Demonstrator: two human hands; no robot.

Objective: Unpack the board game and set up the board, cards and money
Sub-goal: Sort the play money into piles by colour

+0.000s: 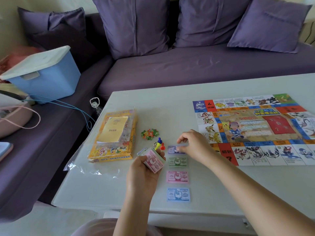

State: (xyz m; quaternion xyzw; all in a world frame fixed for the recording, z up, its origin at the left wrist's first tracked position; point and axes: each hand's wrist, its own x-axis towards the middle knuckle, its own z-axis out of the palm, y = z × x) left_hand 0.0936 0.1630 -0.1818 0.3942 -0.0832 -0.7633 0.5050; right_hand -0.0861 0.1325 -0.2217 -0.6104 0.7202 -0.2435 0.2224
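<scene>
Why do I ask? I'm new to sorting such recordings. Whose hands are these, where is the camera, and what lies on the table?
There is no machine here. A person works with bare hands, and the one picture comes from a camera worn on the head, looking forward and down.

The left hand grips a stack of play money. The right hand reaches to a purple note; blur hides whether it pinches it. Nearer the person, a green note, a pink note and a blue note lie in a column on the table.

The board lies unfolded to the right. The yellow box, star tokens and pawns lie to the left.
</scene>
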